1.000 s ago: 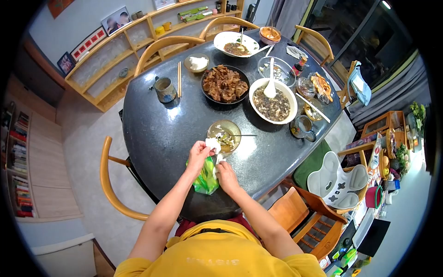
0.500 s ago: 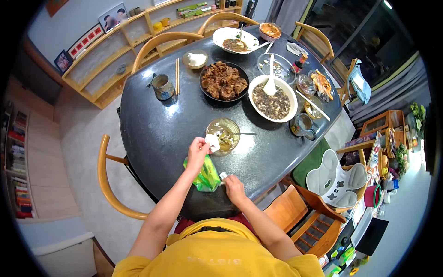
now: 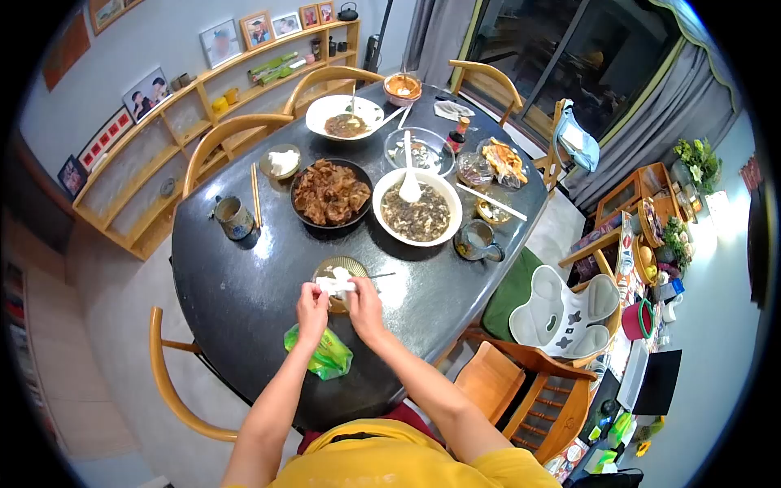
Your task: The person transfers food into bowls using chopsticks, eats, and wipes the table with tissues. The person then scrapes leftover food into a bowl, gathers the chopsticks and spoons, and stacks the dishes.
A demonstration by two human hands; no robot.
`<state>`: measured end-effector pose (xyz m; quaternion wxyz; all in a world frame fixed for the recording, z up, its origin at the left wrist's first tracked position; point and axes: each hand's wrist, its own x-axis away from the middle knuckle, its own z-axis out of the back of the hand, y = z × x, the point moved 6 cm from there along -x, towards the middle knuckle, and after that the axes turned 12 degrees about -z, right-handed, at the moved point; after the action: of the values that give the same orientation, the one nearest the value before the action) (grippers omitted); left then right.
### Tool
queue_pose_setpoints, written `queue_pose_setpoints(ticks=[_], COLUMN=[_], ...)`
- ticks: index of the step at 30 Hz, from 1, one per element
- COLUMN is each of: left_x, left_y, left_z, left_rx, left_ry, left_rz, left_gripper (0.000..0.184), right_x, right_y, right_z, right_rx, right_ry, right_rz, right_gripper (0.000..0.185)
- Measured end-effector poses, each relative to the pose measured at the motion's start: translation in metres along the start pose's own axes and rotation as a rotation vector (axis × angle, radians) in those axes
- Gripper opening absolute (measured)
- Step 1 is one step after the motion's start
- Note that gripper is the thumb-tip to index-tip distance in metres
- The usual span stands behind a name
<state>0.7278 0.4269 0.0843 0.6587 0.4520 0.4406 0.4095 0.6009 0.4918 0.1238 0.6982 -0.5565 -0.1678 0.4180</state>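
Note:
My left hand (image 3: 311,311) and my right hand (image 3: 364,307) are close together over the near side of a ribbed glass bowl (image 3: 351,264). Fingers of both are closed on crumpled white tissue (image 3: 335,284), which spans the small gap between them. Whether it is one piece or two, I cannot tell. The bowl's contents are mostly hidden behind the tissue and hands. Just below my hands, a green plastic tissue pack (image 3: 331,356) lies on the dark table (image 3: 236,309). A thin dark utensil (image 3: 381,275) sticks out to the right of the bowl.
Beyond are a black plate of brown meat (image 3: 331,193), a white soup bowl (image 3: 448,195) with a spoon, and a mug (image 3: 234,218) beside wooden chopsticks (image 3: 255,195). A glass cup (image 3: 477,242) stands at right. Wooden chairs (image 3: 175,398) surround the table.
My right hand has moved from beside the green pack up to my left hand, and the two now meet at the tissue. The camera view has shifted, showing more of the wall and window.

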Motion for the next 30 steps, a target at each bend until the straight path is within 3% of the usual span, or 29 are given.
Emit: queue_pose_setpoints(ticks=[9,11,12,16,19,21,23,26,27,30], left_x=[-0.023,-0.029,-0.029,-0.027,-0.025,-0.020,-0.017,-0.014,-0.013,0.003], left_y=[-0.003,-0.003,0.004,0.030,0.026,0.019,0.014,0.034,0.044,0.067], left_z=[-0.013,-0.018,-0.018,-0.026,-0.018,-0.016,-0.013,-0.010,-0.009,-0.007], left_rx=[-0.182,-0.438,-0.521,-0.717,-0.504,-0.472,-0.451,-0.519,-0.518,-0.528], left_ry=[0.036,-0.069,-0.053,-0.063,0.089,0.095,0.114,0.107,0.140,0.101], left_rz=[-0.086,-0.295,-0.326,-0.516,-0.361,-0.296,-0.233,-0.272,-0.342,-0.285], left_gripper=[0.010,0.011,0.009,0.014,0.018,0.023,0.030,0.041,0.043,0.040], right_x=[-0.005,-0.002,-0.004,-0.007,-0.022,-0.024,-0.023,-0.034,-0.043,-0.086], right_y=[0.037,0.026,0.025,0.032,0.014,0.011,0.008,0.002,-0.003,0.023], right_z=[-0.034,-0.031,-0.029,-0.016,0.009,-0.002,-0.004,0.026,0.048,0.136], right_rx=[0.152,0.408,0.426,0.179,0.073,0.379,0.427,0.006,0.002,0.039], right_ry=[-0.188,-0.199,-0.244,-0.255,-0.147,-0.496,-0.513,-0.160,-0.113,0.231], right_rz=[-0.014,0.119,0.076,0.012,0.046,0.050,0.119,0.197,0.259,0.189], right_gripper=[0.019,0.021,0.026,0.027,0.030,0.027,0.025,0.020,0.021,0.012])
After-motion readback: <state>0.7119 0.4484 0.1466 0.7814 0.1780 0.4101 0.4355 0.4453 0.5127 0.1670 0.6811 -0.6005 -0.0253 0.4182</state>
